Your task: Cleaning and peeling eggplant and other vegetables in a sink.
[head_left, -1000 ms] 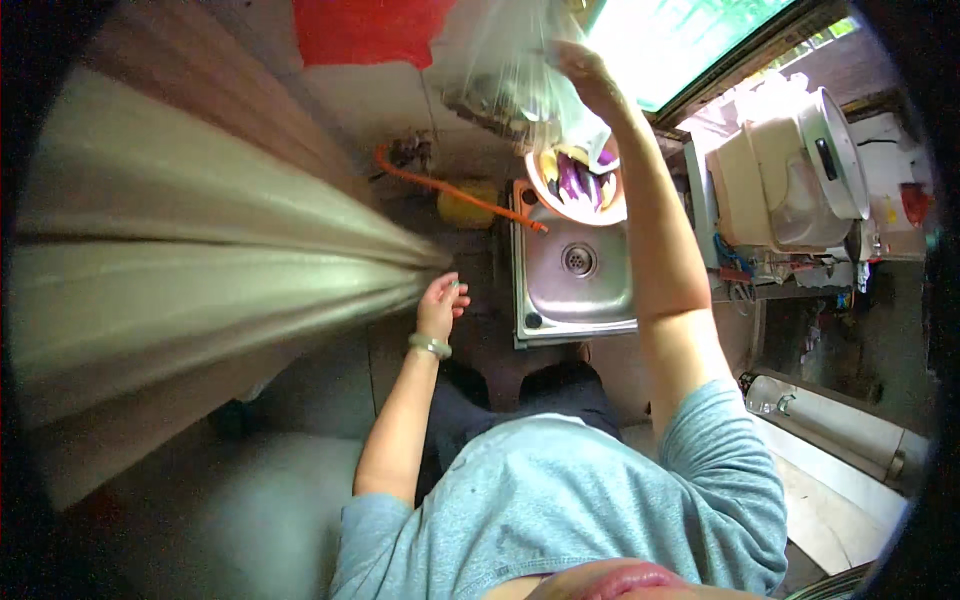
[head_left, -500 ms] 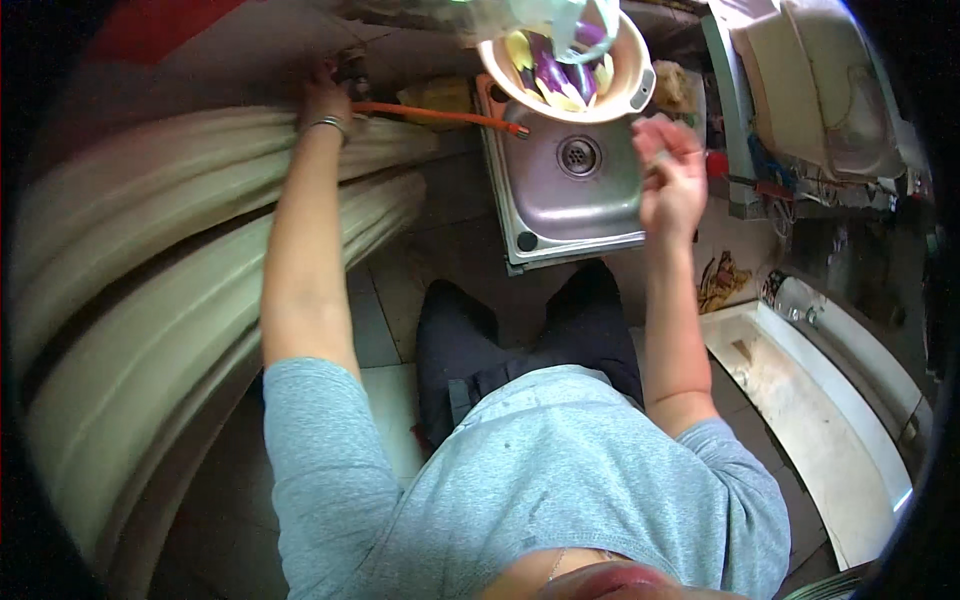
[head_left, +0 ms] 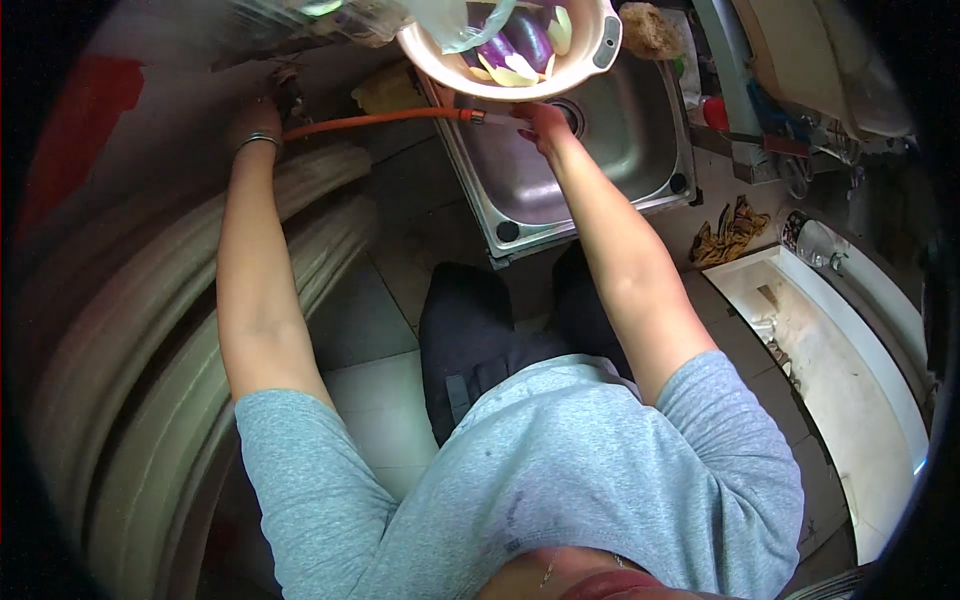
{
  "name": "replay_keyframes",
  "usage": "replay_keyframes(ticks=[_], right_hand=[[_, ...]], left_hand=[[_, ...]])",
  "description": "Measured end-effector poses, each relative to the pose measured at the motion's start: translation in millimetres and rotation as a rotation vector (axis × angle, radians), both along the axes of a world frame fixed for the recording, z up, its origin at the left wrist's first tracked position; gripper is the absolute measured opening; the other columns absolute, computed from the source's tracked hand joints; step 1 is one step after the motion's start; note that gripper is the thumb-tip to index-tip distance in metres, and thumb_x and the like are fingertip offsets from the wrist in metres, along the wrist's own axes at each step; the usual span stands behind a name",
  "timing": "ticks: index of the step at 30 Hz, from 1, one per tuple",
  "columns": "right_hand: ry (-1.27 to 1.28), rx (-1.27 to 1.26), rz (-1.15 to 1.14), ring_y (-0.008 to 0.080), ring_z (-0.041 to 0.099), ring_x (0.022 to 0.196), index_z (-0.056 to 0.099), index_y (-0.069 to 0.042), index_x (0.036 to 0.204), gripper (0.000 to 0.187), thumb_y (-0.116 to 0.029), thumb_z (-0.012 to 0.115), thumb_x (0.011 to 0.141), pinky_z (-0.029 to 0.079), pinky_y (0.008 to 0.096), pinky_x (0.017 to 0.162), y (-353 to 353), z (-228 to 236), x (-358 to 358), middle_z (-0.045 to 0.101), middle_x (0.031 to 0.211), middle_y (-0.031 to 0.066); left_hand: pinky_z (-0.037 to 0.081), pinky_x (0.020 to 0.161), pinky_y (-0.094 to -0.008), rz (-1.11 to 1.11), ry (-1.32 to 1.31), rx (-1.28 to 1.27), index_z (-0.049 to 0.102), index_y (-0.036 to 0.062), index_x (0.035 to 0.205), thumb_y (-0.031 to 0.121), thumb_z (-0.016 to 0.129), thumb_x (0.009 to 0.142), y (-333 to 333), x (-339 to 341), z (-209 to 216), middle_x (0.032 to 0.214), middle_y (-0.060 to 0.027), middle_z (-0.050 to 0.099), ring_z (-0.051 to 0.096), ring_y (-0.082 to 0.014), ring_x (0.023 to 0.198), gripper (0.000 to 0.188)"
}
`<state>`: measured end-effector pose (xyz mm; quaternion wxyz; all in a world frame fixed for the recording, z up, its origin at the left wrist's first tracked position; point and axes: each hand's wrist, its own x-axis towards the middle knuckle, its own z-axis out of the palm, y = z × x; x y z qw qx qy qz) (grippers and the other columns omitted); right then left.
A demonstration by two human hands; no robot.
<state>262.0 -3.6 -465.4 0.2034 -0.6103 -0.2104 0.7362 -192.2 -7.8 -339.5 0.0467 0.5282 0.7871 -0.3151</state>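
Observation:
An orange hose (head_left: 380,118) runs from a wall tap (head_left: 288,85) to a metal end over the sink (head_left: 625,150). A pale streak, seemingly water, leaves it toward my right hand (head_left: 547,125). That hand is over the basin with fingers partly spread, gripping nothing visible. My left hand (head_left: 256,122), a bracelet at its wrist, is beside the tap; its fingers are too dim to make out. Purple eggplants (head_left: 535,38) and pale yellowish-green pieces (head_left: 518,72) fill a light bowl (head_left: 430,55) across the sink's far side. A translucent plastic bag (head_left: 450,22) hangs partly over it.
Beside the sink at right lie a tan scrubber-like clump (head_left: 650,32) and a red object (head_left: 714,113). A rack (head_left: 790,155) stands farther right. Pale rolled sheeting (head_left: 150,320) fills the left side. A long white panel (head_left: 810,380) lies at right.
My right hand has moved left, from the sink's right edge to the hose end. My left hand stays by the tap. The view has shifted, and a pale streak shows at the hose end.

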Motion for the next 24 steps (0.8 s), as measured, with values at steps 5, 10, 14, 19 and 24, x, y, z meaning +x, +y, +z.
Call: replay_keyframes(ticks=[5, 10, 14, 19, 24], right_hand=[[0.005, 0.006, -0.01, 0.0204, 0.057, 0.088, 0.052, -0.02, 0.113, 0.038, -0.041, 0.056, 0.082, 0.043, 0.0371, 0.073, 11.2, 30.3, -29.1, 0.063, 0.102, 0.0042], [-0.469, 0.438, 0.447, 0.0292, 0.051, 0.11, 0.046, -0.01, 0.124, 0.049, -0.029, 0.055, 0.08, 0.04, 0.0419, 0.092, 1.2, -55.2, -9.9, 0.055, 0.12, 0.0149], [-0.615, 0.837, 0.557, 0.029, 0.045, 0.12, 0.038, -0.009, 0.133, 0.053, -0.023, 0.05, 0.083, 0.036, 0.039, 0.101, 0.3, -110.6, -0.4, 0.045, 0.132, 0.0171], [-0.631, 0.555, 0.897, 0.0311, 0.047, 0.117, 0.048, -0.01, 0.123, 0.039, -0.027, 0.042, 0.089, 0.04, 0.0411, 0.094, 8.1, 5.3, -17.6, 0.049, 0.125, 0.0174], [-0.337, 0.385, 0.629, 0.0315, 0.046, 0.118, 0.055, -0.007, 0.117, 0.036, -0.025, 0.039, 0.09, 0.039, 0.0415, 0.094, 24.3, -75.5, 9.1, 0.046, 0.128, 0.0185]], left_hand=[[0.044, 0.09, -0.0447, 0.12, -0.043, 0.159, 0.049, 0.0069, 0.125, 0.04, 0.039, 0.093, -14.3, -13.6, -6.2, 0.126, -0.0175, 0.049, 0.05, -0.0357, 0.113, 0.048], [0.046, 0.083, -0.0386, 0.337, -0.517, 0.811, 0.034, 0.0006, 0.131, 0.031, 0.055, 0.089, -55.3, 87.1, -4.5, 0.115, -0.0189, 0.053, 0.055, -0.0243, 0.102, 0.055], [0.048, 0.059, -0.0239, 0.951, -1.563, 0.534, 0.037, 0.004, 0.128, 0.033, 0.045, 0.095, -118.6, 303.5, 12.9, 0.096, -0.012, 0.059, 0.061, -0.0144, 0.079, 0.044], [0.044, 0.09, -0.0503, 1.413, -2.26, 0.516, 0.035, 0.0027, 0.131, 0.059, 0.044, 0.086, -60.8, 405.7, -60.6, 0.127, -0.0235, 0.044, 0.049, -0.0379, 0.113, 0.073], [0.044, 0.087, -0.0545, 1.539, -2.526, 0.165, 0.049, 0.0048, 0.111, 0.055, 0.047, 0.086, -14.0, 393.8, -154.4, 0.11, -0.02, 0.055, 0.053, -0.0397, 0.102, 0.056]])
